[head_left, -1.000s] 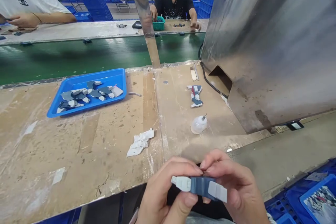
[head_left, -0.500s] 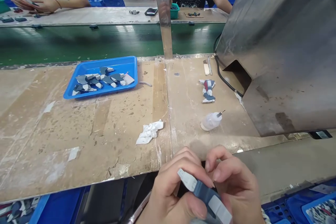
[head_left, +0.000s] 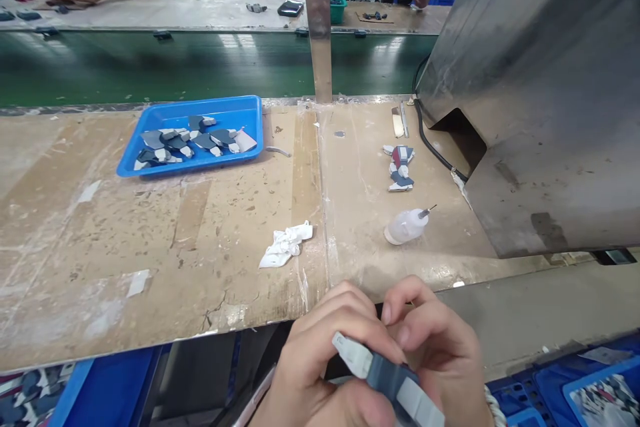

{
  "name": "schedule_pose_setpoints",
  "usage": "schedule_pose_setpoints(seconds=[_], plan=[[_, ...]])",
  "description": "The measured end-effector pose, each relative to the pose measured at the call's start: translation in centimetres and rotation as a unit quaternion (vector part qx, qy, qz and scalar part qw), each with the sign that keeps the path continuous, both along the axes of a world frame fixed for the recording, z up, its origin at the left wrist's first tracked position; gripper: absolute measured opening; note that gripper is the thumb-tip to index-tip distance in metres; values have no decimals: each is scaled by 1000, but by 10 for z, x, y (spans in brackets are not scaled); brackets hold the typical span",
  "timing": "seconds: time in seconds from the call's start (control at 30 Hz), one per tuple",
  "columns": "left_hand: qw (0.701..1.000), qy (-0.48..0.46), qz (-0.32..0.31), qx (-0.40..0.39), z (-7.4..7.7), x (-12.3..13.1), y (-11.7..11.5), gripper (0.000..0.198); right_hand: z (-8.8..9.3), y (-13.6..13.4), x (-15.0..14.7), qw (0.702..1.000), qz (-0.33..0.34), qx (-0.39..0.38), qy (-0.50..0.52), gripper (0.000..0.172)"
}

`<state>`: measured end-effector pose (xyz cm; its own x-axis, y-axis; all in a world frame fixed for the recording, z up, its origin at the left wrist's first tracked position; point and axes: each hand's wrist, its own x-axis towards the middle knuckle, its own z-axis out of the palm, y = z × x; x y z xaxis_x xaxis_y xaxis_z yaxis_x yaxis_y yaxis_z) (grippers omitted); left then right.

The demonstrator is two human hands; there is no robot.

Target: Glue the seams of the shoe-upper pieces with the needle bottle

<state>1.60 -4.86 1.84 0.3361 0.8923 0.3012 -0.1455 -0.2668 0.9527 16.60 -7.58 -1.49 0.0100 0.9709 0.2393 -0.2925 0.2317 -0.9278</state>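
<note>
Low in the view, close to my body, I hold a dark blue and light grey plastic toy part [head_left: 387,373]. My left hand [head_left: 330,360] is closed around it, thumb on the near side and fingers bent over the top. My right hand [head_left: 437,340] is closed against its right side with curled fingers; where those fingertips meet the part is partly hidden. A clear plastic bottle with a thin metal tip [head_left: 407,225] lies tilted on the table beyond my hands. Behind it is a red, white and blue toy piece [head_left: 401,167]. A crumpled white cloth [head_left: 286,245] lies to the left.
A blue tray [head_left: 131,163] holds several grey and blue parts. A large metal housing [head_left: 550,113] stands at right, with a black cable [head_left: 433,150] beside it. A metal post [head_left: 320,47] rises before a green conveyor [head_left: 200,70]. Two people sit across it.
The view has tilted slightly downward. Both hands keep their hold on the toy part, with small finger shifts. Across the conveyor, the right-hand person's hand has come up into view.
</note>
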Motion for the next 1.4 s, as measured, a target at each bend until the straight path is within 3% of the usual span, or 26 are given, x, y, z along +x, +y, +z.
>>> schedule_pose_setpoints(seconds=[0.17, 0.3, 0.47, 0.6, 0.73, 0.87, 1.0, 1.23, 1.4], plan=[[1000, -6, 2, -8, -9, -18, 10, 18, 2, 8, 5, 999, 5, -28, 28, 19], [988, 72, 118, 68, -17, -25, 10, 19, -11, 12, 7, 1000, 9, -23, -3, 30], [937, 192, 252, 145, -31, -16, 4, 28, -20, 14, 4, 994, 42, -32, -95, 38], [919, 277, 224, 169, -38, -16, 3, 27, -17, 23, -1, 983, -6, -33, -179, 38], [928, 305, 161, 142, -43, -25, 2, 41, -17, 36, -4, 963, -64, -13, -261, 24], [933, 321, 126, 106, -43, -33, 4, 49, -16, 41, -1, 938, -41, 16, -345, 20], [939, 314, 129, 63, -36, -30, 8, 35, -15, 40, 4, 928, -26, 64, -366, 23], [949, 257, 129, 128, -31, -18, 22, 21, -16, 35, 10, 922, -44, 89, -375, 28], [955, 239, 134, 114, -33, -17, 28, 19, -14, 33, 14, 913, -34, 93, -396, 28]])
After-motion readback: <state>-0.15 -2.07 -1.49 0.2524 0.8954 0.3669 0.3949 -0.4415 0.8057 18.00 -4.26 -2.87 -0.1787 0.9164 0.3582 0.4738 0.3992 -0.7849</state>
